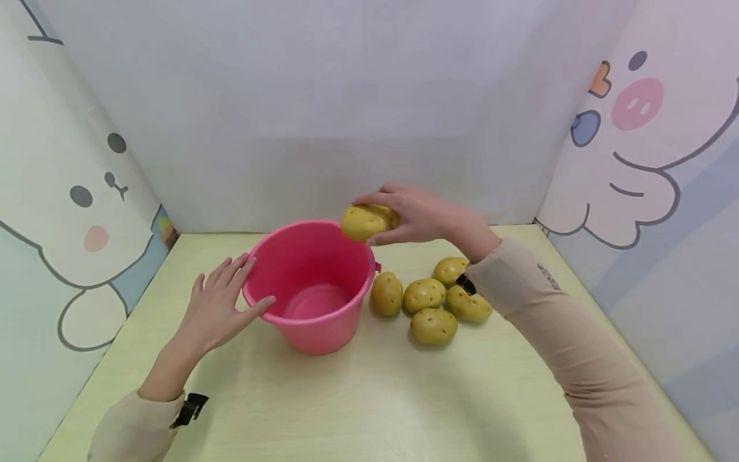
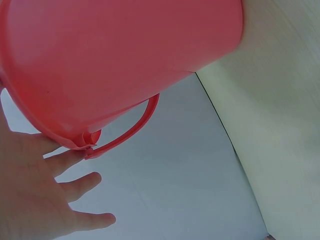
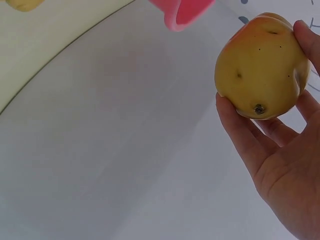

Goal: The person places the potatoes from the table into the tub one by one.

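A pink bucket [image 1: 314,333] stands upright on the table. At its left rim is my left hand [image 1: 216,308], fingers spread and fairly straight, the thumb lying over the near edge. From the left wrist view, the fingers of this hand [image 2: 35,185] touch the rim beside the bucket's handle [image 2: 131,131]. My right hand [image 1: 418,215] holds a yellow potato [image 1: 365,222] above the bucket's far right rim. In the right wrist view the thumb and fingers [image 3: 240,127] grip the potato [image 3: 262,70] from both sides.
Several more potatoes [image 1: 434,326] lie on the table right of the bucket, some partly under my right sleeve [image 1: 514,276]. Behind the pale table [image 1: 346,410] rises a plain wall [image 1: 358,115]. Side walls with cartoon animals flank it left [image 1: 63,256] and right [image 1: 693,212].
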`<move>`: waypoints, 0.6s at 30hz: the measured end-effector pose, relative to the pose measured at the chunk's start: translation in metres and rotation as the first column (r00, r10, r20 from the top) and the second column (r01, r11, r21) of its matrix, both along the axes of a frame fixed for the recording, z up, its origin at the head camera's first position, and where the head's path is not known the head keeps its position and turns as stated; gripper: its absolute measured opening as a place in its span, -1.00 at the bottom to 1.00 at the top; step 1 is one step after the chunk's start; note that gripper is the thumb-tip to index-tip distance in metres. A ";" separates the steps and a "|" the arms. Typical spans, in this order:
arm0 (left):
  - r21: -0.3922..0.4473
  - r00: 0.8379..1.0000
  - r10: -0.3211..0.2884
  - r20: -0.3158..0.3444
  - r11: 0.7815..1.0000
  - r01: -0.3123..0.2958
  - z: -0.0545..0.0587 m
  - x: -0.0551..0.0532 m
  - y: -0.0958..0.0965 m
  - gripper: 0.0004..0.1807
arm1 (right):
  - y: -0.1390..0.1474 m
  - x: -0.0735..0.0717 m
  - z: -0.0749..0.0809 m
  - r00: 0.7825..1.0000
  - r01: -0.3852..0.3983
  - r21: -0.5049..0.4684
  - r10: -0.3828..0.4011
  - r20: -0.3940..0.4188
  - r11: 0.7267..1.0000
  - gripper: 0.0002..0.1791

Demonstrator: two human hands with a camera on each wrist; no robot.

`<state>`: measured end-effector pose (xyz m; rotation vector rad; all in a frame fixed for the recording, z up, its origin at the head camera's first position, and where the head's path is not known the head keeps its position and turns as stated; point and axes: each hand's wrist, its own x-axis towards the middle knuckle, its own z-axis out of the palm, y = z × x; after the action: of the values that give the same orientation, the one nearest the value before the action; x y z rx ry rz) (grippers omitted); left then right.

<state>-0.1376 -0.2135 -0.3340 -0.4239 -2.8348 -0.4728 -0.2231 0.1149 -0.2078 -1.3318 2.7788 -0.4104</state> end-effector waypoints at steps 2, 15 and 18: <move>0.000 1.000 0.000 0.006 1.000 0.000 0.001 0.001 0.000 -0.11 | -0.005 0.000 0.000 1.000 -0.010 0.008 0.010 0.007 1.000 -0.30; -0.003 1.000 0.002 0.013 1.000 -0.002 0.003 0.002 0.001 -0.11 | -0.038 -0.005 -0.003 0.998 -0.026 0.056 0.022 0.063 0.998 -0.31; -0.001 1.000 -0.002 0.014 1.000 0.002 0.003 0.001 0.000 -0.11 | -0.044 -0.005 -0.003 0.997 -0.028 0.054 0.024 0.079 0.998 -0.30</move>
<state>-0.1362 -0.2131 -0.3314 -0.4253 -2.8488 -0.4765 -0.2286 0.0705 -0.2108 -1.3091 2.6862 -0.3738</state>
